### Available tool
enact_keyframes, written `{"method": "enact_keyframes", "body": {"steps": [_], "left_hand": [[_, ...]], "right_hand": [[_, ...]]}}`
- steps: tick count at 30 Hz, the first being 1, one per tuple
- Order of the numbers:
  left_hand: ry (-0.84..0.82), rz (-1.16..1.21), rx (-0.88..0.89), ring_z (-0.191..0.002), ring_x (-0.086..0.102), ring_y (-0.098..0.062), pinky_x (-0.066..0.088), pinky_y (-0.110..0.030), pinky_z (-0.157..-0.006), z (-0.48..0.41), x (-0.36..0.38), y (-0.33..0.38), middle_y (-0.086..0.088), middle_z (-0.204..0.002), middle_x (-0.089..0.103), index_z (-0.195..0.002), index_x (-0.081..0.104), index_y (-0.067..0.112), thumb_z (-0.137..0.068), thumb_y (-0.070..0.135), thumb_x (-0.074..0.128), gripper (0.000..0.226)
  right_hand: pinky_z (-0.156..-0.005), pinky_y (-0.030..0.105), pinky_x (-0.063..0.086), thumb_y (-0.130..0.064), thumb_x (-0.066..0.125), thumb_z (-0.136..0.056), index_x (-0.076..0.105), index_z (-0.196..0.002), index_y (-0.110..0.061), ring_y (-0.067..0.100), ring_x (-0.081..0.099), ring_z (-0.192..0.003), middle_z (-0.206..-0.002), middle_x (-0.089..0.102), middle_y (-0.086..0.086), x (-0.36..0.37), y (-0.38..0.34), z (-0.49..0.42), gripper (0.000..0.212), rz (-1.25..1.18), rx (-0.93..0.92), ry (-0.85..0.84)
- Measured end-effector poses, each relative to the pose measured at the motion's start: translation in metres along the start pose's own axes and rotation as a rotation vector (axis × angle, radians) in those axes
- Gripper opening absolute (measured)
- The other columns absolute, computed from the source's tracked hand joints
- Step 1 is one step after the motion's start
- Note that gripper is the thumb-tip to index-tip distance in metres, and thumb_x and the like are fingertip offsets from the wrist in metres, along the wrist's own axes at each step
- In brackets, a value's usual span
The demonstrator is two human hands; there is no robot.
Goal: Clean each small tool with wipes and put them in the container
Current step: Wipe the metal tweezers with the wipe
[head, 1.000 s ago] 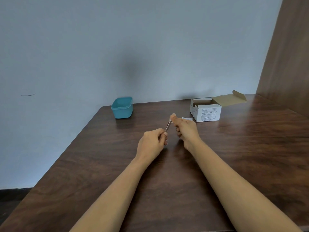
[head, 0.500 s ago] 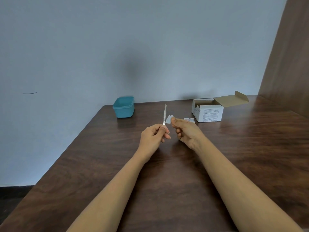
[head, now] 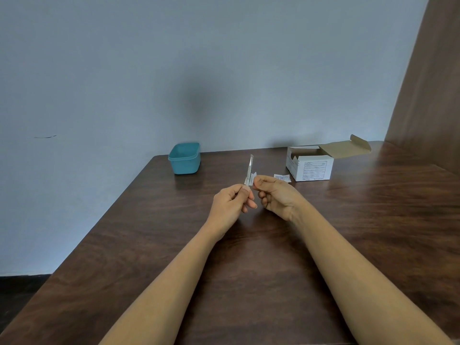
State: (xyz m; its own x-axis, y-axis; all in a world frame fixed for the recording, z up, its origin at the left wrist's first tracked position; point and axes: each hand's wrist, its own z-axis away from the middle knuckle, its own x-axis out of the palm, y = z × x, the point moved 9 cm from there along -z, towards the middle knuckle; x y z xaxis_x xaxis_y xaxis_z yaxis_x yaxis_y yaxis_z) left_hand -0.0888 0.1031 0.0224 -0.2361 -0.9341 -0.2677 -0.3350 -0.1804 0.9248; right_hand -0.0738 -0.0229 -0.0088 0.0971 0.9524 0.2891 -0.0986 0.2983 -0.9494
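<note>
A pale blue-grey wall fills the upper part of the view, with a brown wood panel at the right edge. Below it a dark wood-grain desk stretches toward the person, whose two bare forearms reach out over it from the bottom edge.

A white cardboard box stands at the far right of the desk, its brown lid flap folded open to the right. A teal container, open at the top, stands at the far left corner near the wall, well apart from the box.

The left hand and right hand are raised above the middle of the desk, just beside each other. The left fingers pinch the bottom end of a thin metal tool, which stands nearly upright, its tip in line with the desk's far edge. The right fingers are curled, thumb and forefinger pinching a small white wipe against the tool's lower part, just above the left fingertips.

A small torn white wrapper lies flat on the desk just in front of the box.
</note>
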Motion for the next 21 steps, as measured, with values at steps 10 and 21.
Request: {"method": "enact_keyframes", "body": {"steps": [10, 21], "left_hand": [[0.009, -0.065, 0.014, -0.056, 0.055, 0.002, 0.045, -0.010, -0.060, 0.000, -0.001, 0.000, 0.005, -0.064, 0.067, -0.078, 0.068, 0.012, -0.099, 0.021, 0.048, 0.031], [0.166, -0.093, -0.060, -0.053, 0.057, 0.000, 0.047, -0.013, -0.057, 0.002, -0.016, -0.003, 0.001, -0.063, 0.070, -0.072, 0.072, 0.014, -0.094, 0.030, 0.054, 0.033]], "right_hand": [[-0.048, 0.014, 0.037, -0.018, 0.073, -0.081, 0.073, -0.088, -0.014, 0.004, 0.043, -0.056, -0.066, 0.061, -0.004, 0.003, -0.003, 0.003, 0.008, 0.094, -0.044, -0.003], [-0.048, 0.014, 0.032, -0.017, 0.063, -0.090, 0.069, -0.074, -0.013, 0.004, 0.039, -0.053, -0.056, 0.048, -0.004, 0.014, -0.008, 0.005, 0.017, 0.195, -0.111, -0.027]]}}
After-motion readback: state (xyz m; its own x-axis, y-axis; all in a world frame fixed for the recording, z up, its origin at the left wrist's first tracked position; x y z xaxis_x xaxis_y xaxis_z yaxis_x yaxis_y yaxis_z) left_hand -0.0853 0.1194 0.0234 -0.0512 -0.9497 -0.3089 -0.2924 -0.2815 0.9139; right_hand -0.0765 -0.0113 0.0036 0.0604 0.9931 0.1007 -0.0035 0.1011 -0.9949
